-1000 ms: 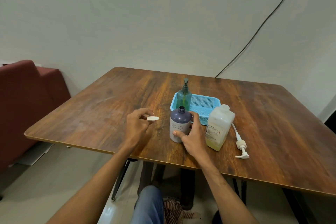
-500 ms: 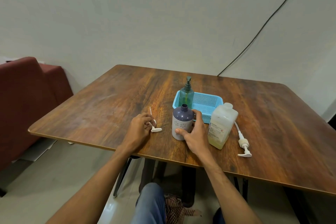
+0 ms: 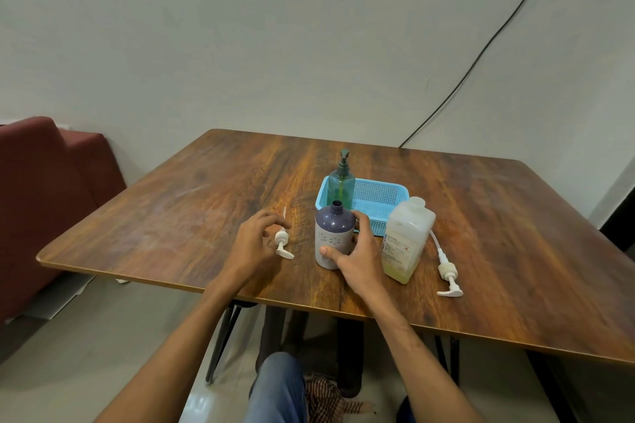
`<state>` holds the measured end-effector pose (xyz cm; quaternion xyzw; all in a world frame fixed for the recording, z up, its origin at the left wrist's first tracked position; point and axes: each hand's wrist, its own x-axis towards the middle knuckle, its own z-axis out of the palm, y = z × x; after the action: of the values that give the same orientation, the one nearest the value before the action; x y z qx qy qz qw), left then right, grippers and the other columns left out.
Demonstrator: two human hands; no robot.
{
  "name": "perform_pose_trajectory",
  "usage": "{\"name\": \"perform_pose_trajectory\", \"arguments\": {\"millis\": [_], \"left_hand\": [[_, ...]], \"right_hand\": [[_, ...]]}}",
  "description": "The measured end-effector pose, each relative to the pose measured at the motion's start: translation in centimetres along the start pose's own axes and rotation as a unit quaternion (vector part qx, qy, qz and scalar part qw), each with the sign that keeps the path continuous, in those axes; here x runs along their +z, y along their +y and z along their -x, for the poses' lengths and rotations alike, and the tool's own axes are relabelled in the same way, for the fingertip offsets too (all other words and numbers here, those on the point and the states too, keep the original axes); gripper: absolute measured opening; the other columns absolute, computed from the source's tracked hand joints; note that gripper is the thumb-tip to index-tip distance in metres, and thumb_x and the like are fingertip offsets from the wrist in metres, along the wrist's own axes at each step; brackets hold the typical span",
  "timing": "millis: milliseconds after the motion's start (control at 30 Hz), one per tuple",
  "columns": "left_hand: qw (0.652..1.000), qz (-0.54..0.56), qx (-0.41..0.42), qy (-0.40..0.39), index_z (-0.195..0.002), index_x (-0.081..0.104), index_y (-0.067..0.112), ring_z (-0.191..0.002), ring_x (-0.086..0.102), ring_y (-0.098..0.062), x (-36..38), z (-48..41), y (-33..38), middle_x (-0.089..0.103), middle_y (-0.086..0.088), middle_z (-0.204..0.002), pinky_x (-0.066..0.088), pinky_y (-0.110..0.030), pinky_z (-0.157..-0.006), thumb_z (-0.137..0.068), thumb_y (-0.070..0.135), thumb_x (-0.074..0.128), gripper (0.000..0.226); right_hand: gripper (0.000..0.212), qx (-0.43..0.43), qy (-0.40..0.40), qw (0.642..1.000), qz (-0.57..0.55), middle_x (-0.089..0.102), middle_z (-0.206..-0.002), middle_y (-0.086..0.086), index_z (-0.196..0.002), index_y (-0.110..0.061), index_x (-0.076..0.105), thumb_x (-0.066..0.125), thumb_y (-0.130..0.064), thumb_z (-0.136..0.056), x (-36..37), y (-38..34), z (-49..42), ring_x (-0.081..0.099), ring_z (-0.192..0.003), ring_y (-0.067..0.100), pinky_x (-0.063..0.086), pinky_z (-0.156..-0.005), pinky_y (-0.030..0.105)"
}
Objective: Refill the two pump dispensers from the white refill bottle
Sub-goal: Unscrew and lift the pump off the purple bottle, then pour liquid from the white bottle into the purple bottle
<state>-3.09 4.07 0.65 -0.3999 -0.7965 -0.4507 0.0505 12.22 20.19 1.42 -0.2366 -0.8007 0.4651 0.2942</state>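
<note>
Now the left hand (image 3: pixel 256 242) has laid the pump (image 3: pixel 283 245) on the tabletop (image 3: pixel 171 216) near its front edge, fingers loose; the right hand (image 3: pixel 357 257) grips the purple bottle (image 3: pixel 333 233).

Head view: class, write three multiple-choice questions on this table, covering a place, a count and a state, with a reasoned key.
1. Where does the green dispenser stand? A in the blue basket; B on the floor; C on a shelf.
2. How many loose pump heads lie on the table? A one; B two; C four.
3. The purple bottle's neck is: A open; B pump-fitted; C hand-covered.
Key: 1 A, its base sits inside the basket.
2 B, one left of the purple bottle, one right of the white refill bottle.
3 A, its bare threaded neck shows.
</note>
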Motion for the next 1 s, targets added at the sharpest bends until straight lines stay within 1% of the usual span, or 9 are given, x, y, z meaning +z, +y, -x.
{"name": "perform_pose_trajectory", "arguments": {"millis": [133,300,433,533,600,667,767,900,1000], "left_hand": [[0.999,0.037,0.009,0.035,-0.102,0.071,0.03,-0.109,0.057,-0.003,0.0,-0.3,1.7,0.062,0.011,-0.117,0.055,-0.027,-0.088,-0.077,-0.013,0.065,0.05],[0.991,0.101,0.029,0.082,-0.105,0.072,0.019,-0.109,0.062,-0.006,0.7,0.0,4.3,0.066,0.007,-0.113,0.056,-0.027,-0.09,-0.082,-0.013,0.062,0.04],[0.982,0.166,-0.015,0.091,-0.111,0.068,0.026,-0.11,0.064,-0.01,1.8,0.8,5.5,0.068,0.004,-0.117,0.058,-0.036,-0.093,-0.085,-0.01,0.063,0.045],[0.974,0.205,-0.05,0.086,-0.119,0.065,0.026,-0.114,0.062,-0.008,2.5,1.6,6.1,0.065,0.005,-0.123,0.057,-0.037,-0.095,-0.087,-0.004,0.066,0.044],[0.969,0.226,-0.055,0.08,-0.125,0.062,0.023,-0.117,0.06,-0.008,2.9,2.1,6.2,0.063,0.006,-0.127,0.056,-0.036,-0.097,-0.087,0.002,0.071,0.045],[0.968,0.232,-0.054,0.075,-0.13,0.058,0.024,-0.121,0.058,-0.008,3.4,2.5,6.0,0.06,0.006,-0.132,0.054,-0.036,-0.099,-0.086,0.013,0.076,0.049],[0.969,0.233,-0.06,0.062,-0.136,0.052,0.031,-0.125,0.054,-0.007,4.0,2.7,5.6,0.054,0.008,-0.14,0.051,-0.033,-0.101,-0.076,0.042,0.08,0.068],[0.966,0.248,-0.072,0.022,-0.145,0.042,0.031,-0.129,0.05,-0.004,4.9,2.4,6.0,0.048,0.009,-0.147,0.048,-0.029,-0.102,-0.059,0.061,0.082,0.099],[0.967,0.247,-0.07,-0.007,-0.149,0.036,0.03,-0.129,0.049,-0.003,5.6,1.7,6.5,0.044,0.015,-0.149,0.046,-0.022,-0.1,-0.057,0.058,0.088,0.109]], "right_hand": [[0.093,0.011,-0.011,1.0,0.006,0.04,-0.154,-0.007,-0.15,-0.031,0.028,0.085,-0.031,-0.076,0.0,-0.1,0.3,0.039,-0.14,0.014,0.04,-0.11,0.036],[0.097,0.02,0.005,0.999,0.03,0.033,-0.159,-0.005,-0.156,-0.028,0.02,0.08,-0.039,-0.08,-0.4,-0.2,1.3,0.032,-0.145,0.016,0.035,-0.114,0.036],[0.07,-0.049,0.085,0.993,0.061,0.049,-0.147,-0.007,-0.145,-0.026,0.043,0.077,-0.035,-0.085,-1.2,-1.4,3.3,0.044,-0.135,0.01,0.042,-0.109,0.028],[0.041,-0.146,0.164,0.974,0.055,0.063,-0.119,-0.009,-0.124,-0.023,0.06,0.077,-0.03,-0.086,-2.6,-2.3,5.1,0.06,-0.11,0.007,0.057,-0.091,0.028],[0.03,-0.2,0.22,0.953,0.051,0.063,-0.106,-0.007,-0.112,-0.017,0.065,0.078,-0.022,-0.086,-4.2,-2.4,5.9,0.061,-0.1,0.008,0.056,-0.084,0.027],[0.027,-0.211,0.272,0.938,0.029,0.062,-0.102,-0.005,-0.107,-0.011,0.065,0.079,-0.015,-0.084,-5.7,-2.2,6.2,0.06,-0.095,0.01,0.054,-0.079,0.026],[0.035,-0.172,0.316,0.933,0.019,0.06,-0.109,-0.001,-0.11,-0.01,0.062,0.081,-0.02,-0.082,-7.7,-1.1,5.9,0.059,-0.099,0.01,0.055,-0.075,0.024],[0.072,-0.083,0.291,0.953,0.019,0.052,-0.129,-0.004,-0.13,-0.017,0.051,0.088,-0.035,-0.071,-9.3,1.2,4.2,0.054,-0.115,0.008,0.049,-0.079,0.011],[0.098,-0.018,0.201,0.979,-0.009,0.042,-0.141,-0.012,-0.143,-0.026,0.037,0.093,-0.034,-0.064,-9.6,3.2,2.7,0.045,-0.131,0.013,0.047,-0.099,0.032]]}}
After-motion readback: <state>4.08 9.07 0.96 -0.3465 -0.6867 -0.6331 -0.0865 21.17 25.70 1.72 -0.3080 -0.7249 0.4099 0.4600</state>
